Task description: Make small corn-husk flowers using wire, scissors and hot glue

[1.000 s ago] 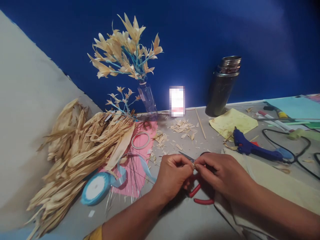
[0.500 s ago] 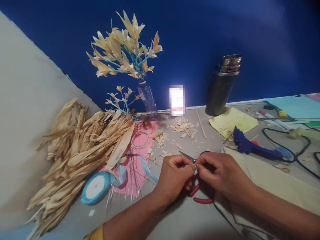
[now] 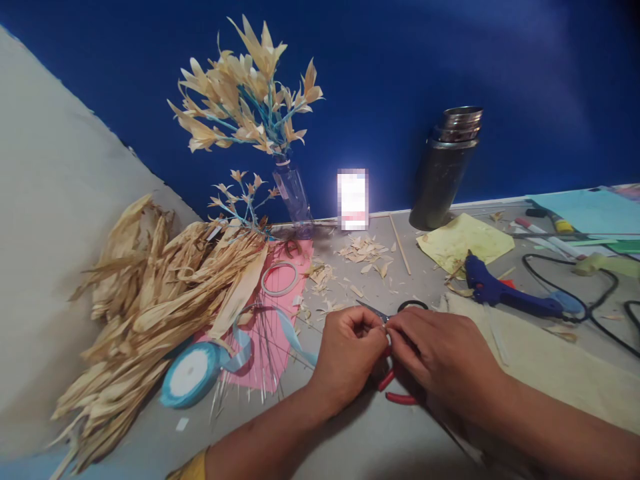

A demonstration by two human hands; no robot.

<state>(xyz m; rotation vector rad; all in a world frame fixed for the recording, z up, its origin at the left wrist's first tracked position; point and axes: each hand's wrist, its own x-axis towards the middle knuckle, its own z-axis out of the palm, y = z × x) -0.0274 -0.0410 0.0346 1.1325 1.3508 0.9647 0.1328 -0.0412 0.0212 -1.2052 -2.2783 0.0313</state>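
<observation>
My left hand [image 3: 347, 352] and my right hand [image 3: 440, 353] meet fingertip to fingertip above the grey table, pinching a very small pale piece between them; it is too small to identify. Beneath the hands lie red-handled pliers [image 3: 395, 393], partly hidden. Small scissors [image 3: 395, 310] with black handles lie just behind my fingers. A roll of light blue ribbon [image 3: 190, 373] sits to the left of my left forearm, its loose end curling over a pink sheet [image 3: 273, 360].
A big heap of dried corn husks [image 3: 160, 300] fills the left. A bottle with husk flowers [image 3: 250, 100] stands at the back, beside a steel flask [image 3: 445, 167]. A blue glue gun [image 3: 505, 297] with black cable, yellow paper [image 3: 465, 243], tape ring [image 3: 279, 279] and husk scraps [image 3: 363, 250] lie around.
Both hands have stayed pinched together and drifted slightly toward me. The view shifted a little, uncovering the scissors' black handle loop.
</observation>
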